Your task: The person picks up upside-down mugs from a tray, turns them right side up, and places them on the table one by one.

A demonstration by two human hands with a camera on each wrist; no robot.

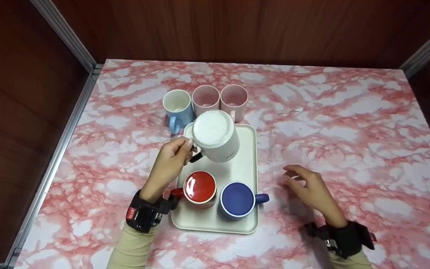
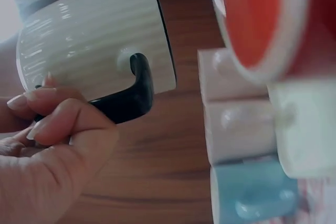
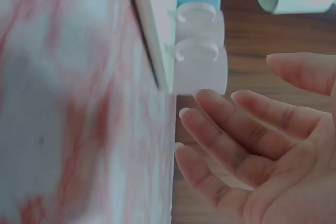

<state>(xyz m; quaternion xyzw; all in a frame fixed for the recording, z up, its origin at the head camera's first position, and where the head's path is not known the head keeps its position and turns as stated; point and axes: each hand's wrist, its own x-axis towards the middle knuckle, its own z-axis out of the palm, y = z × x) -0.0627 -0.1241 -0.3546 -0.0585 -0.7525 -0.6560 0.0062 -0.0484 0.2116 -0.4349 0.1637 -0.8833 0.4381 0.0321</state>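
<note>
My left hand (image 1: 168, 160) pinches the black handle (image 2: 126, 103) of a white ribbed mug (image 1: 220, 145). The mug is held tipped over above the tray, its pale base facing up in the head view. Below it, on the cream tray (image 1: 250, 149), stand a red mug (image 1: 200, 186), handle to the left, and a dark blue mug (image 1: 238, 200), handle to the right. My right hand (image 1: 312, 188) hovers to the right of the tray; in the right wrist view its fingers (image 3: 252, 135) are loosely bent around nothing.
Behind the tray stand a light blue mug (image 1: 179, 108) and two pink mugs (image 1: 204, 99) in a row, close together. The table (image 1: 330, 123) has a red and white marbled top. Dark wooden panels (image 1: 237, 30) with metal edging enclose its back and sides.
</note>
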